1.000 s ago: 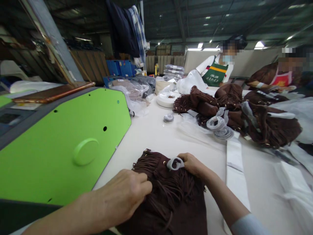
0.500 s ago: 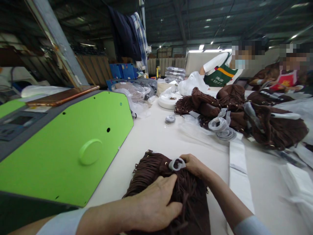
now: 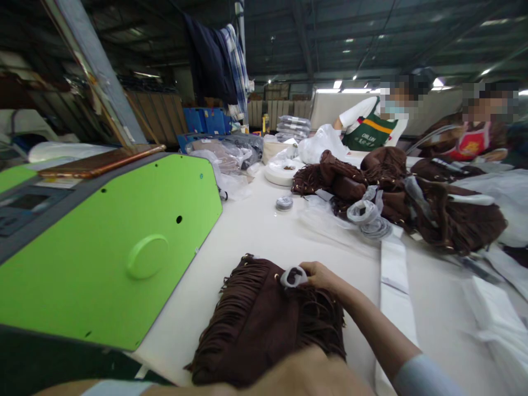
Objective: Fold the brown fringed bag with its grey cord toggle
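Right hand (image 3: pixel 324 275) pinches wrapped ring (image 3: pixel 292 276) atop fringed bag (image 3: pixel 264 324).

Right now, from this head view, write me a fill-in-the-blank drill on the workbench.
1. The right hand holds a plastic-wrapped ring on a fringed bag coloured ___.
2. The machine housing left of that bag is bright ___.
3. More such bags are heaped in a pile on the ___ side of the table.
Missing words: brown, green, right.
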Action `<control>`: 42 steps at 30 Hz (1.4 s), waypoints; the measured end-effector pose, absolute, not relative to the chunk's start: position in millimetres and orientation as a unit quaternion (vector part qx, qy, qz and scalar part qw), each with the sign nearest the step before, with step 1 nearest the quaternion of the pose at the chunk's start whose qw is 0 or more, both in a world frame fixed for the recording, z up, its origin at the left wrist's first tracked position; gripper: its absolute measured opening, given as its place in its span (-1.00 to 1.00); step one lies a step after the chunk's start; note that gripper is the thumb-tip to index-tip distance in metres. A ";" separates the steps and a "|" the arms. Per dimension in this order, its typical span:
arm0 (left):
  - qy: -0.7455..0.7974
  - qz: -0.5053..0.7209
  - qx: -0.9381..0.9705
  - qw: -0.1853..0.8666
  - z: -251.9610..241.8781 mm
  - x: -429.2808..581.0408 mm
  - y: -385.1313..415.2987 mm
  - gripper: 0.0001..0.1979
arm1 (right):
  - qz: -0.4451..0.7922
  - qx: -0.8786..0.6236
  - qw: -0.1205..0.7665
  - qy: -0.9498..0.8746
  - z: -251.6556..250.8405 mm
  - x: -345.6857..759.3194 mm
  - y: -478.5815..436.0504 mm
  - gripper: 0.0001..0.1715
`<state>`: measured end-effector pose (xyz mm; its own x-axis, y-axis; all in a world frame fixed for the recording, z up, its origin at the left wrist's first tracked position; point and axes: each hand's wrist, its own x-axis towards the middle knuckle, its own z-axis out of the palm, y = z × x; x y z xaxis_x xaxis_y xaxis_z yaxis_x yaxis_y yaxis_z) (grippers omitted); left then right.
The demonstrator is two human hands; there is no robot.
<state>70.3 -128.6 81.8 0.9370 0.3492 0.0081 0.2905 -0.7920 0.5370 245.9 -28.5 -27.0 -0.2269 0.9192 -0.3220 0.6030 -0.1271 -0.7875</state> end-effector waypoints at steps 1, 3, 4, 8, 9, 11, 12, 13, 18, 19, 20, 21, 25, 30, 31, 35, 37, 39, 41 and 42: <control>0.194 0.064 0.942 0.266 79.7 63.1 -119.7 -0.78 | 0.458 -0.595 0.177 -0.636 -28.2 246.2 -28.1 -0.80; 0.231 0.044 0.937 0.257 75.4 51.4 -102.7 -0.76 | 0.463 -0.591 0.183 -0.635 -30.3 246.7 -27.4 -0.79; 0.235 0.020 0.939 0.251 73.2 48.6 -96.2 -0.75 | 0.465 -0.589 0.186 -0.634 -31.0 247.1 -27.2 -0.79; 0.186 -0.057 0.964 0.183 66.4 62.7 -89.0 -0.66 | 0.486 -0.578 0.191 -0.628 -30.6 249.4 -27.9 -0.75; 0.165 -0.058 0.970 0.169 65.9 71.0 -90.8 -0.66 | 0.492 -0.575 0.190 -0.625 -29.7 249.9 -28.5 -0.73; 0.097 -0.073 0.977 0.175 67.4 88.8 -95.1 -0.70 | 0.504 -0.571 0.187 -0.620 -27.5 250.2 -29.7 -0.69; 0.052 -0.085 0.976 0.194 69.3 96.7 -96.7 -0.74 | 0.508 -0.571 0.185 -0.618 -26.2 250.1 -30.2 -0.68; 0.005 -0.096 0.971 0.220 72.1 102.9 -97.5 -0.80 | 0.510 -0.572 0.184 -0.616 -25.0 249.9 -30.6 -0.67; -0.059 -0.009 0.922 0.382 92.9 95.7 -86.8 -0.76 | 0.510 -0.575 0.184 -0.613 -18.4 247.8 -32.6 -0.73; -0.018 0.012 0.919 0.394 97.0 87.5 -82.4 -0.73 | 0.509 -0.576 0.185 -0.613 -17.0 247.4 -33.1 -0.75; 0.042 0.025 0.920 0.388 100.4 78.4 -77.8 -0.71 | 0.508 -0.577 0.186 -0.612 -15.7 247.1 -33.6 -0.77; 0.111 0.027 0.923 0.368 103.1 68.9 -73.5 -0.71 | 0.507 -0.578 0.185 -0.612 -14.5 246.8 -34.1 -0.79; 0.206 -0.029 0.920 0.331 106.9 35.2 -67.4 -0.72 | 0.506 -0.586 0.183 -0.606 -13.3 246.9 -34.8 -0.78; 0.131 -0.051 0.905 0.402 103.0 20.1 -84.6 -0.66 | 0.507 -0.584 0.190 -0.605 -17.0 247.3 -34.5 -0.80; 0.124 -0.046 0.903 0.409 101.4 22.1 -88.8 -0.65 | 0.507 -0.584 0.191 -0.604 -17.4 247.2 -34.4 -0.79; 0.120 -0.041 0.898 0.421 95.1 45.2 -102.0 -0.66 | 0.506 -0.588 0.190 -0.602 -17.8 246.8 -33.8 -0.80; 0.089 -0.058 0.881 0.461 95.1 59.8 -105.8 -0.62 | 0.507 -0.588 0.187 -0.602 -17.7 246.3 -33.5 -0.79; 0.021 -0.065 0.852 0.519 98.8 70.0 -107.1 -0.54 | 0.507 -0.589 0.186 -0.602 -17.1 245.7 -33.7 -0.78; -0.016 -0.033 0.831 0.554 105.7 71.3 -105.7 -0.50 | 0.505 -0.592 0.185 -0.600 -15.6 245.0 -34.5 -0.78; 0.002 -0.002 0.829 0.559 109.9 68.1 -104.1 -0.50 | 0.504 -0.594 0.186 -0.599 -14.6 244.7 -35.1 -0.78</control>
<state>68.1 -104.1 109.9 1.0000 0.0004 -0.0051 0.0048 -0.3742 0.9273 244.7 -35.1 -14.6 -0.2262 0.8987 -0.3756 0.5247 -0.2124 -0.8244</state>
